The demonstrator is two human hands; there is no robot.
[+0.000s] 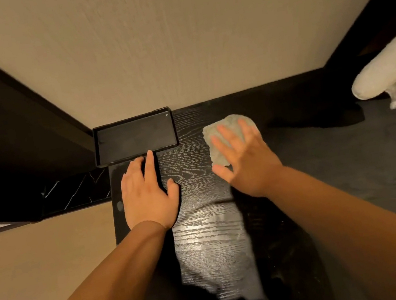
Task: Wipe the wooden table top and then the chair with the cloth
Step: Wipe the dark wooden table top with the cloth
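A dark wooden table top [206,233] with a clear grain fills the middle of the view, shiny where light falls on it. A crumpled grey cloth [229,124] lies on it towards the back right. My right hand [243,160] lies flat on the cloth with fingers spread and straight, pressing it to the wood. My left hand [146,196] rests flat on the table's left part, fingers straight, its fingertips touching the front rim of a black tray. No chair is in view.
A shallow black rectangular tray [134,137] sits at the back left corner against the beige wall [171,35]. A white towel-like roll [390,73] juts in at the right above the table. Dark panelling [3,131] stands on the left.
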